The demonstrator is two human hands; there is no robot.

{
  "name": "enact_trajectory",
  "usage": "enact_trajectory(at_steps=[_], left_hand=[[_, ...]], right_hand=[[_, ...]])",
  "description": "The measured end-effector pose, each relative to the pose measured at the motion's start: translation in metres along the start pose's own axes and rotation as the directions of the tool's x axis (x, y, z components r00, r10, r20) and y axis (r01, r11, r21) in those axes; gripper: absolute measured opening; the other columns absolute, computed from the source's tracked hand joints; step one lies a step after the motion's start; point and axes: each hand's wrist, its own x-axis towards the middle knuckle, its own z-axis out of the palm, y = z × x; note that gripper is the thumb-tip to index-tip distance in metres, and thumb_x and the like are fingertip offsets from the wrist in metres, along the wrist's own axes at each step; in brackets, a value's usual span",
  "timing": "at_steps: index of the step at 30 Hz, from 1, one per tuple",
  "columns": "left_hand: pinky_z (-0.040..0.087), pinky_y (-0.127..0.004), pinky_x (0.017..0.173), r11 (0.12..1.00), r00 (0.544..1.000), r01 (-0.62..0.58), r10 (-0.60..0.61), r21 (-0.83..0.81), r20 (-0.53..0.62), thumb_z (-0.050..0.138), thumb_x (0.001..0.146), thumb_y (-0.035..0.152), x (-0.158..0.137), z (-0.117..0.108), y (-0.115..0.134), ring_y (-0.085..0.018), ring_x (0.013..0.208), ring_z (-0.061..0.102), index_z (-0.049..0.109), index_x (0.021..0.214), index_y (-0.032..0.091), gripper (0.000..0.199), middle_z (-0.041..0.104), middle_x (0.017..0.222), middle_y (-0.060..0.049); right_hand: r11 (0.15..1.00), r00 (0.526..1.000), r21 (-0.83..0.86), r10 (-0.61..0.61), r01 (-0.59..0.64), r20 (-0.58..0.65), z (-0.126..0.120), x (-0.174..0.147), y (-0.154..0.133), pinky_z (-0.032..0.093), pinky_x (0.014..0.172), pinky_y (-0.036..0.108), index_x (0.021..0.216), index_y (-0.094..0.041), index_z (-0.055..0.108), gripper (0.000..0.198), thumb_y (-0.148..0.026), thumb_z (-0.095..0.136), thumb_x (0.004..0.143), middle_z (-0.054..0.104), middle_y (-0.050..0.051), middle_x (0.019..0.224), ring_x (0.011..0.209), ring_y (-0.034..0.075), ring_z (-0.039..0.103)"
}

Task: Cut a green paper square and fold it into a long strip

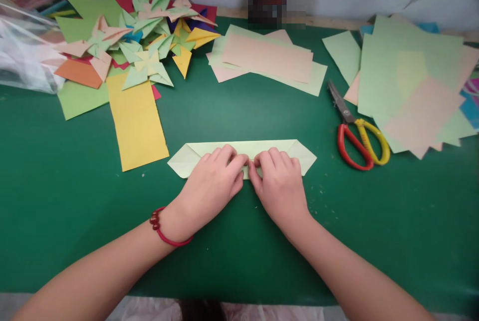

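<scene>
A long strip of folded pale green paper (239,147) lies crosswise on the green table, its left and right ends folded to points. My left hand (217,173) rests on the left half, fingers curled and pinching the paper near its middle. From the other side my right hand (280,181) does the same, its thumb and fingertips almost meeting those of the left. The part of the paper beneath both hands is hidden. On my left wrist is a red cord bracelet (174,241) with beads.
A yellow paper rectangle (138,121) lies to the left, below a heap of folded paper stars (147,64). Pale paper strips (267,59) lie at the back. Scissors (355,131) with red and yellow handles sit right, beside stacked paper sheets (392,61). A plastic bag (30,56) stands far left.
</scene>
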Motion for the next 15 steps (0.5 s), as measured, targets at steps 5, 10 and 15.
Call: enact_trajectory(at_steps=[5, 10, 15], left_hand=[[0.044, -0.033, 0.069, 0.998, 0.999, 0.024, -0.023, 0.053, -0.023, 0.041, 0.090, 0.023, 0.0020, 0.0020, 0.0039, -0.019, 0.081, 0.050, 0.056, 0.097, 0.016, 0.018, 0.052, 0.091, -0.007], [0.041, -0.032, 0.065, 0.994, 0.999, 0.050, -0.047, 0.096, -0.026, 0.041, 0.090, 0.024, 0.0030, 0.0023, 0.0071, -0.019, 0.078, 0.048, 0.056, 0.096, 0.017, 0.017, 0.051, 0.088, -0.005], [0.042, -0.032, 0.068, 0.995, 0.998, 0.056, -0.056, 0.079, -0.010, 0.044, 0.089, 0.025, 0.0022, 0.0003, 0.0079, -0.019, 0.082, 0.049, 0.055, 0.098, 0.017, 0.017, 0.052, 0.091, -0.005]], right_hand=[[1.000, 1.000, -0.001, -0.002, 0.002, 0.026, -0.0014, -0.0002, -0.0005, 0.025, 0.064, 0.032, 0.075, -0.019, 0.050, 0.020, -0.029, 0.042, 0.091, 0.052, 0.003, 0.073, 0.070, 0.018, 0.043], [1.000, 0.999, -0.001, -0.001, 0.001, 0.032, -0.0013, -0.0006, 0.0004, 0.025, 0.064, 0.032, 0.075, -0.018, 0.049, 0.020, -0.028, 0.041, 0.091, 0.052, 0.003, 0.074, 0.071, 0.018, 0.043], [1.000, 0.999, 0.014, 0.003, -0.003, 0.039, -0.0012, -0.0015, -0.0003, 0.024, 0.065, 0.032, 0.077, -0.018, 0.049, 0.021, -0.029, 0.039, 0.092, 0.051, 0.003, 0.075, 0.071, 0.018, 0.042]])
